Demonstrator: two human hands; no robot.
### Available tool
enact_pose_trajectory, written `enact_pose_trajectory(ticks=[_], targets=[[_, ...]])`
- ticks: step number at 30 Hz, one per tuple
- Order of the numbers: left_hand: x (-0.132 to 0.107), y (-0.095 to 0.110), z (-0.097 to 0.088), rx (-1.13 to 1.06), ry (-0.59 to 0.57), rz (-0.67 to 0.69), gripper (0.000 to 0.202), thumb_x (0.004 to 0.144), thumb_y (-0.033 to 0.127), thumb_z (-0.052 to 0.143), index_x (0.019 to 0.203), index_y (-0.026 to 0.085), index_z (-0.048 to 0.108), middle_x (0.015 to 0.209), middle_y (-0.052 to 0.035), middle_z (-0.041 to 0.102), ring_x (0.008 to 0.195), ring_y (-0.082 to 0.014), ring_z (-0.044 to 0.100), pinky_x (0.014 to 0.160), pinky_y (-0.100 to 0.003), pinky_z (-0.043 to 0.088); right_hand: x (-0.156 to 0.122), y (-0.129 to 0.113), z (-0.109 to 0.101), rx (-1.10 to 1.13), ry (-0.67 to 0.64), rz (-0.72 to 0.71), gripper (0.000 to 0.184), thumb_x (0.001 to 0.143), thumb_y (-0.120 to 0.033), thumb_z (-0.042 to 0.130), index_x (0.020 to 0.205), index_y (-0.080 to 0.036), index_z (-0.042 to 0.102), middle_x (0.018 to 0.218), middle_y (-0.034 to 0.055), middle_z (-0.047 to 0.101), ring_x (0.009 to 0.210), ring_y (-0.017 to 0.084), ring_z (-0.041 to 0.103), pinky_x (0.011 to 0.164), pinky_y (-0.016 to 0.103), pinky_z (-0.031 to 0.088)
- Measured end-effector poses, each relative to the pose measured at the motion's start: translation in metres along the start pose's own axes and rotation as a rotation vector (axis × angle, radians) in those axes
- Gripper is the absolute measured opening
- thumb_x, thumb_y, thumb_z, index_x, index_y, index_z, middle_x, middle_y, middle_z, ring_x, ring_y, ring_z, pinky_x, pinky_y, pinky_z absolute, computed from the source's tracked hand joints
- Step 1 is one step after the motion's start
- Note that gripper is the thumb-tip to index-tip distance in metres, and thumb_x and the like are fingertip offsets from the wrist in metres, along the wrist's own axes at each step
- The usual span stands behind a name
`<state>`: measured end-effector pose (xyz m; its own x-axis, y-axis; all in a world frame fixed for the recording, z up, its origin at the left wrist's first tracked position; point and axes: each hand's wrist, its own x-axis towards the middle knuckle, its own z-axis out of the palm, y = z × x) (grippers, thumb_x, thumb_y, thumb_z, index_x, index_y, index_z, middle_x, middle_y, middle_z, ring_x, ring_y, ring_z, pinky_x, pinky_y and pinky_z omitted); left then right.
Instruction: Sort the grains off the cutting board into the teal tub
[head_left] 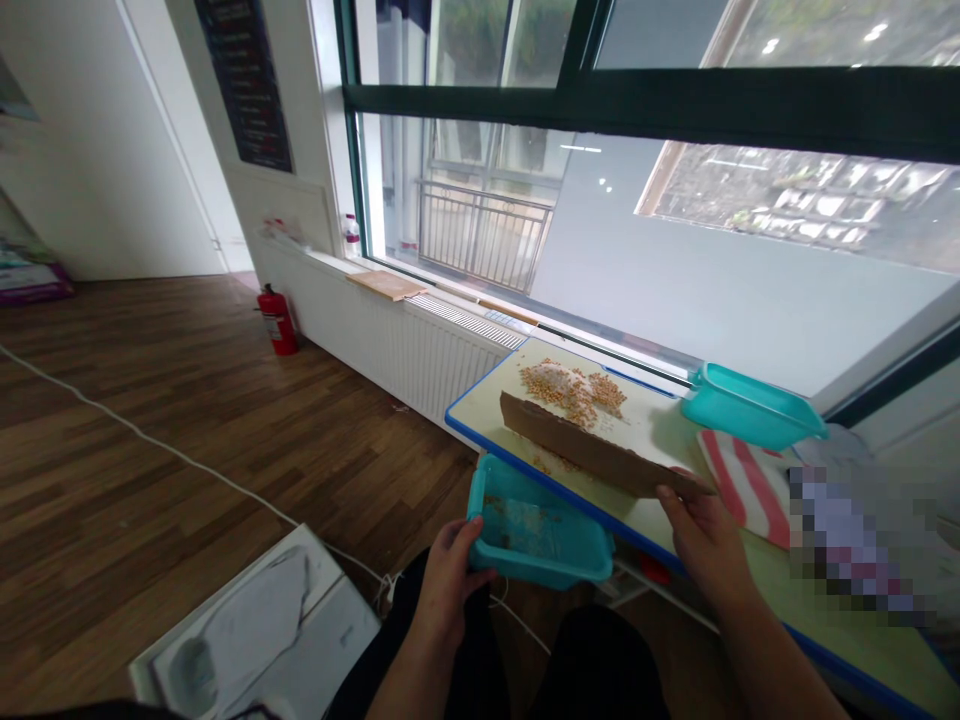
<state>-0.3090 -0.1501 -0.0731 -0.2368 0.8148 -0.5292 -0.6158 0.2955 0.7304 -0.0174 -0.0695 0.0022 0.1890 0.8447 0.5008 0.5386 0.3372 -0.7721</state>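
My left hand [452,572] grips the near left rim of a teal plastic basin [555,575], which hangs just below the table's front edge. A few bits and some pale powder lie in its bottom. In my right hand [705,535] is one end of a long brown cardboard strip [592,452], standing on edge across the tabletop. Behind the strip a heap of corn kernels [570,388] with whitish powder is spread out. Some loose kernels [551,463] lie on the near side, between the strip and the basin.
The blue-edged table [645,415] stands against the window sill. On it are a second teal basin [754,405] and a red-and-white striped cloth [746,485]. A white box [259,625] sits on the floor at left, near a cable. A fire extinguisher [277,322] stands by the wall.
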Motion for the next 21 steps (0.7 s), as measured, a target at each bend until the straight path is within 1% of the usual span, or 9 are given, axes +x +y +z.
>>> enact_pose_trajectory(ticks=[2,5,7,9,12,14,15,18,21], targets=[[0.001,0.004,-0.001,0.006,0.014,0.012,0.027,0.088,0.036,0.07,0.102,0.014,0.064,0.096,-0.0092,0.063,0.081,-0.02,0.066,0.064,-0.035,0.062,-0.001,-0.003,0.002,-0.008,0.004,-0.012,0.044,0.08,-0.059,0.067,0.104,-0.023,0.071,0.101,0.0082,0.075,0.1,0.028,0.069,0.095,0.047,0.053],[0.005,0.008,-0.004,0.004,0.049,0.026,0.026,0.088,0.035,0.071,0.101,0.014,0.063,0.097,-0.0097,0.063,0.079,-0.0193,0.066,0.065,-0.035,0.062,0.003,-0.007,0.007,-0.023,0.064,-0.07,0.04,0.082,-0.06,0.065,0.099,-0.023,0.07,0.1,0.0086,0.075,0.099,0.028,0.069,0.093,0.047,0.054],[0.007,0.01,-0.006,-0.005,0.077,0.031,0.027,0.087,0.034,0.072,0.102,0.014,0.063,0.098,-0.0097,0.063,0.078,-0.0193,0.066,0.064,-0.036,0.061,0.01,-0.009,0.014,-0.011,0.088,-0.083,0.038,0.083,-0.059,0.065,0.095,-0.024,0.069,0.099,0.0086,0.075,0.099,0.029,0.069,0.093,0.049,0.054],[0.009,0.011,-0.008,-0.018,0.079,0.037,0.027,0.087,0.035,0.072,0.101,0.014,0.063,0.097,-0.0096,0.064,0.077,-0.0195,0.067,0.065,-0.036,0.061,0.025,-0.011,0.026,0.053,0.069,-0.061,0.037,0.082,-0.059,0.066,0.096,-0.024,0.068,0.1,0.0083,0.075,0.098,0.029,0.069,0.094,0.051,0.053],[0.011,0.011,-0.009,-0.024,0.075,0.033,0.025,0.087,0.035,0.072,0.099,0.014,0.064,0.093,-0.0093,0.065,0.076,-0.0193,0.068,0.065,-0.035,0.062,0.055,-0.021,0.058,0.263,-0.041,-0.039,0.042,0.081,-0.059,0.068,0.106,-0.026,0.064,0.11,0.0082,0.074,0.104,0.029,0.068,0.099,0.053,0.051],[0.012,0.011,-0.01,-0.019,0.081,0.032,0.023,0.088,0.034,0.071,0.099,0.015,0.065,0.091,-0.0084,0.066,0.076,-0.0191,0.068,0.065,-0.035,0.062,0.075,-0.033,0.086,0.399,-0.186,-0.059,0.047,0.08,-0.06,0.068,0.112,-0.026,0.061,0.117,0.0077,0.073,0.111,0.029,0.066,0.103,0.053,0.049],[0.013,0.011,-0.01,-0.019,0.079,0.03,0.023,0.088,0.035,0.07,0.098,0.015,0.065,0.091,-0.0082,0.066,0.077,-0.0192,0.068,0.066,-0.035,0.062,0.083,-0.039,0.101,0.429,-0.267,-0.075,0.049,0.08,-0.059,0.069,0.115,-0.026,0.06,0.119,0.0074,0.072,0.114,0.029,0.065,0.105,0.053,0.048],[0.017,0.012,-0.012,-0.048,0.088,0.006,0.023,0.089,0.037,0.07,0.099,0.017,0.064,0.093,-0.0087,0.068,0.079,-0.0201,0.068,0.067,-0.035,0.062,0.1,-0.054,0.141,0.477,-0.436,-0.059,0.048,0.073,-0.054,0.072,0.11,-0.026,0.06,0.113,0.0065,0.072,0.112,0.027,0.063,0.108,0.052,0.045],[0.02,0.012,-0.017,-0.075,0.118,-0.026,0.025,0.088,0.038,0.07,0.1,0.018,0.062,0.094,-0.0083,0.068,0.078,-0.0209,0.068,0.067,-0.036,0.061,0.109,-0.061,0.164,0.555,-0.496,-0.007,0.044,0.067,-0.047,0.071,0.104,-0.026,0.06,0.105,0.0052,0.073,0.106,0.028,0.065,0.104,0.051,0.048]])
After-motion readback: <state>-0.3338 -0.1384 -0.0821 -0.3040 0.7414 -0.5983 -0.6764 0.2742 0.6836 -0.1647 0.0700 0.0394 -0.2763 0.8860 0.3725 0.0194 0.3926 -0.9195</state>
